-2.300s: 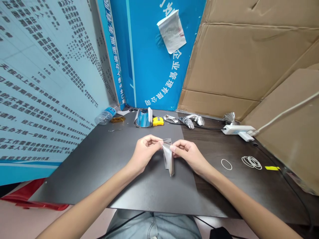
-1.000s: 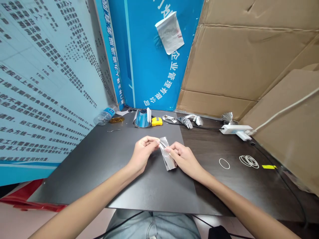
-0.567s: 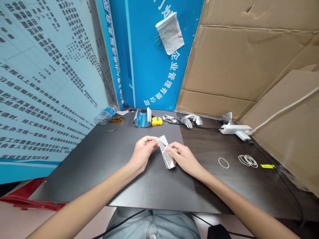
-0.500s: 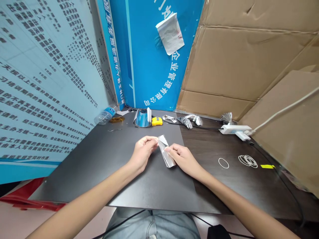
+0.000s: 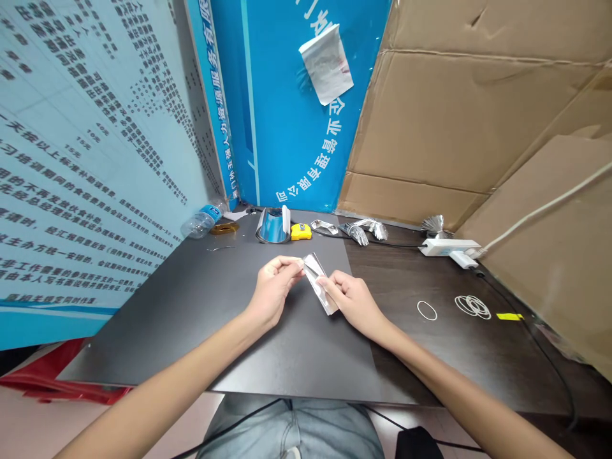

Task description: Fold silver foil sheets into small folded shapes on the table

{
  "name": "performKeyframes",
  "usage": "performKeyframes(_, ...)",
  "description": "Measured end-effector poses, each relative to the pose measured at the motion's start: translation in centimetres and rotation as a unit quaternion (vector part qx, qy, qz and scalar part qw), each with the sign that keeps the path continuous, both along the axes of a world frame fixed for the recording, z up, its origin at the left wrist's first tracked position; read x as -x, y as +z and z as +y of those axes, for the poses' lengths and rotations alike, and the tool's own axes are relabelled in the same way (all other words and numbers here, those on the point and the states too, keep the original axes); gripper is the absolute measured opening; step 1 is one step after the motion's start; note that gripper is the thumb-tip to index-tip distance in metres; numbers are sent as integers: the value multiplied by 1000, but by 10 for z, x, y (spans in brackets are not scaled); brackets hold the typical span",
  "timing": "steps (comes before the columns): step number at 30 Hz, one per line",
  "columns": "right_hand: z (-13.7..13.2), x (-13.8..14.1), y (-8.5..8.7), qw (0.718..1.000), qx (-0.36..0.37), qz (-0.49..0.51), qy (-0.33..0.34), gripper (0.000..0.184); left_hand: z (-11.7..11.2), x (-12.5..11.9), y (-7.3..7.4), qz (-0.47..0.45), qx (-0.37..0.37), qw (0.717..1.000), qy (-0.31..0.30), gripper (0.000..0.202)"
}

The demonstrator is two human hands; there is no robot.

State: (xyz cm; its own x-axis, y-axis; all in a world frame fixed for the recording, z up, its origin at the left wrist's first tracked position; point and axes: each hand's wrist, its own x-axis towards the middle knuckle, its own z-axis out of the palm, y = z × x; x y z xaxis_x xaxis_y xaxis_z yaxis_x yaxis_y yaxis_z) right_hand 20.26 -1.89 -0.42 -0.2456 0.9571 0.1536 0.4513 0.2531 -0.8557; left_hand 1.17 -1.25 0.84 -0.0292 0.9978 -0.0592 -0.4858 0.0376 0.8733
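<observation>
A bundle of thin silvery foil strips is held over the dark table in the middle of the view. My left hand pinches its upper left corner between thumb and forefinger. On its right side, my right hand grips it, thumb on top and fingers tucked under. The strips lie stacked, with their edges slightly fanned at the upper end. The undersides and the fingers below are hidden.
Along the back stand a plastic bottle, a blue shiny roll, a yellow tape measure and silver strip bundles. White rubber bands, a yellow slip and a power strip with cables lie at right.
The foil bundle has tilted a little, and its lower end has risen slightly. Both hands keep their hold on it. Its upper edges now look more spread.
</observation>
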Motion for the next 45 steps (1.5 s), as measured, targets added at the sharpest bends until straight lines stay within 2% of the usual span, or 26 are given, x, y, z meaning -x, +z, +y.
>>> performKeyframes(5,0,-1,3,998,-26,-49,41,57,-1,0,0,11,-10,1000,6,24)
performKeyframes(9,-1,-3,4,997,-27,-47,47,59,2,1,-4,30,-15,999,2,23)
performKeyframes(11,0,-4,3,999,3,-16,49,60,4,3,-5,75,-26,997,-4,21)
performKeyframes(13,1,-4,2,995,67,44,62,62,4,7,-3,159,-82,984,8,16)
performKeyframes(14,2,-4,2,989,107,83,66,62,4,10,-2,209,-131,969,21,15)
performKeyframes(16,3,-3,3,968,177,164,65,62,4,17,2,305,-247,919,28,23)
performKeyframes(18,3,-2,6,945,225,230,64,60,5,23,5,381,-327,864,-33,35)
performKeyframes(21,1,-1,10,915,272,286,88,57,7,28,4,443,-369,806,-134,38)
performKeyframes(23,-1,0,11,903,293,303,87,57,7,27,0,453,-378,795,-140,33)
performKeyframes(26,-2,-1,13,899,284,325,70,59,2,20,-4,438,-369,816,-78,25)
performKeyframes(29,-2,-5,16,930,182,317,32,58,-7,8,-2,388,-282,878,-10,19)
performKeyframes(31,-2,-6,18,957,88,277,-4,47,-12,0,0,338,-201,919,-24,22)
performKeyframes(34,-2,-6,19,966,14,255,-36,34,-13,-6,1,258,-131,954,-75,26)
performKeyframes(37,-1,-5,19,961,16,271,-55,33,-13,-7,-1,229,-113,961,-106,29)
performKeyframes(40,-1,-5,19,964,36,258,-59,29,-14,-4,-2,246,-118,955,-113,27)
performKeyframes(45,-2,-5,20,964,29,259,-45,26,-14,-2,3,222,-112,967,-59,25)
